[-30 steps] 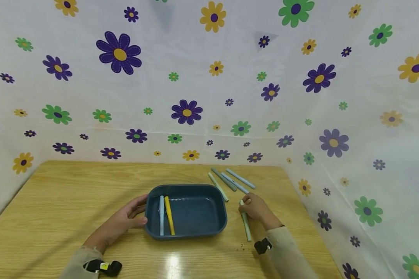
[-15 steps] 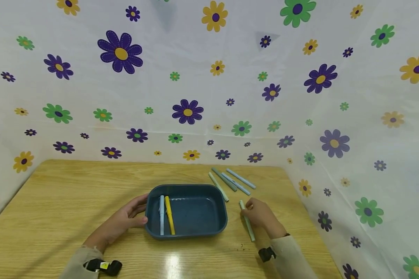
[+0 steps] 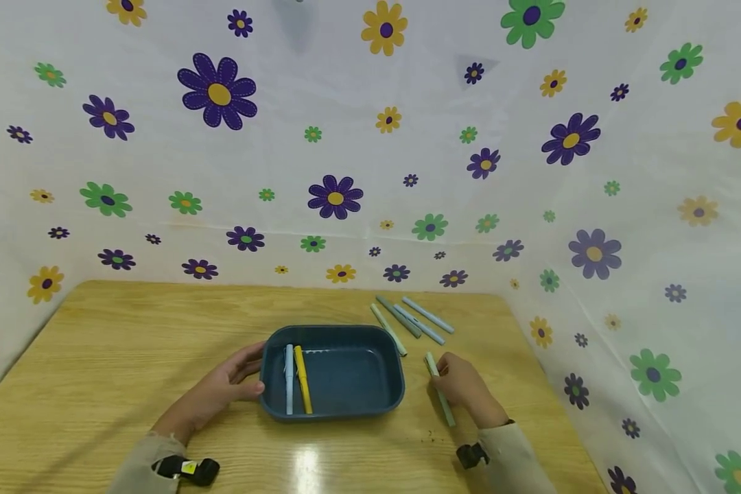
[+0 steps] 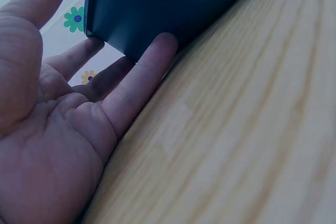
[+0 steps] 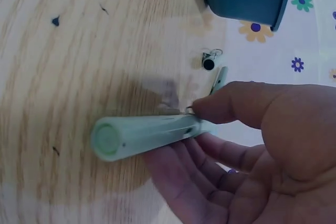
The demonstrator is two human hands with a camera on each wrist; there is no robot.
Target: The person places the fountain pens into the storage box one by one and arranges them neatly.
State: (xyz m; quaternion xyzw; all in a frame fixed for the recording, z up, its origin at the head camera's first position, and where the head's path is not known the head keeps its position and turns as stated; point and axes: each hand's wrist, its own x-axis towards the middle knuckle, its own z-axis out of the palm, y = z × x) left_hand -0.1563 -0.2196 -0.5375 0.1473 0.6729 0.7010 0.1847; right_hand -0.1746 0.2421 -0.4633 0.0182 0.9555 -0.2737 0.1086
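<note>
A dark blue tray (image 3: 333,416) stands on the wooden table, with a light blue pen (image 3: 289,381) and a yellow pen (image 3: 304,381) lying inside its left part. At the tray's left end my left hand (image 3: 219,391) rests against the outside wall, its fingers mostly straight, as the left wrist view shows. To the right of the tray, my right hand (image 3: 466,391) pinches a pale green pen (image 5: 142,135) between thumb and fingers. The pen's near end points toward the right wrist camera.
Beyond the right hand lie another pale green pen (image 3: 387,329), a dark grey-green pen (image 3: 398,316) and two light blue pens (image 3: 427,314). Small dark specks (image 3: 431,436) mark the table nearby. A flower-patterned sheet (image 3: 346,137) encloses the back and sides.
My right hand has shifted slightly right and grips the pale green pen, whose near end has swung rightward. The left hand and the tray hold their place; the head view has shifted a little.
</note>
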